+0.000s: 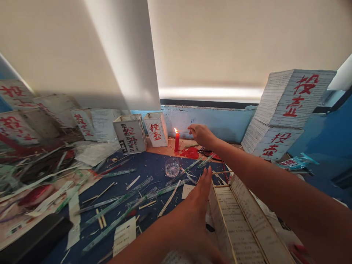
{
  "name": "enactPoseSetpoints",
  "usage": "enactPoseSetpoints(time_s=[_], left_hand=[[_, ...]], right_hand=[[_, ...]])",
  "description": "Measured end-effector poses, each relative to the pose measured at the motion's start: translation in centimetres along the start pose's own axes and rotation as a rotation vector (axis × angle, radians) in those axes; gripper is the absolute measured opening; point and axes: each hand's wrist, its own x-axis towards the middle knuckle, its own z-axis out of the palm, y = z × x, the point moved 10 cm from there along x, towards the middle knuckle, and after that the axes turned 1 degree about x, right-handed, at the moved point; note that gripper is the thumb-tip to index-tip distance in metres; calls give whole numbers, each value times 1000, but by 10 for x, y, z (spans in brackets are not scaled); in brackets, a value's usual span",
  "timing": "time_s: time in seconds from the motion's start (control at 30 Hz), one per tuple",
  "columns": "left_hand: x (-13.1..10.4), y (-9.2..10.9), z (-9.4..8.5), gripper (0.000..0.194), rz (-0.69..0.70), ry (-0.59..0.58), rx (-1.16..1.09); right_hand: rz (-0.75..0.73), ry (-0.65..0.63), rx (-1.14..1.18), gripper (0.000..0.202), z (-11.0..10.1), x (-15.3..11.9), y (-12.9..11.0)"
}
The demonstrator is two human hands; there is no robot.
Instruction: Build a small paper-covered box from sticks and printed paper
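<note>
At the back edge of the blue table [154,165], right hand [200,134] is stretched out beside the lit red candle [176,141], just right of the flame. Fingers look pinched together toward the flame; whether they hold something thin can't be told at this size. Candle stands upright on the orange strip near the wall, with a red wax patch [190,153] just to its right.

Left hand [196,203] sits low in the foreground, fingers together and pointing forward, resting against the left wall of a paper-covered box [242,223] framed with thin sticks. Not clamped on it as far as visible.

Small glass dish [172,167] between the two hands. Long thin sticks [115,205] scattered over the table. Two small paper boxes with red characters [143,132] left of the candle; bigger stacked ones [286,110] on the right.
</note>
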Motion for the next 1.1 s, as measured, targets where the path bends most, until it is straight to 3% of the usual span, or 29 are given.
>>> enactPoseSetpoints(time_s=[0.1, 0.27, 0.5, 0.73, 1.1], left_hand=[[0, 4, 7, 185, 123, 5, -57], [-6, 18, 9, 168, 341, 101, -111], [3, 11, 16, 153, 315, 57, -44], [-7, 34, 4, 90, 346, 33, 155], [-17, 64, 5, 27, 606, 53, 352]], right_hand=[[-1, -1, -2, 29, 1, 0, 0], [1, -7, -7, 28, 2, -2, 2], [-4, 3, 2, 29, 1, -2, 0], [-5, 1, -2, 29, 1, -3, -1], [-13, 2, -15, 28, 1, -4, -1]])
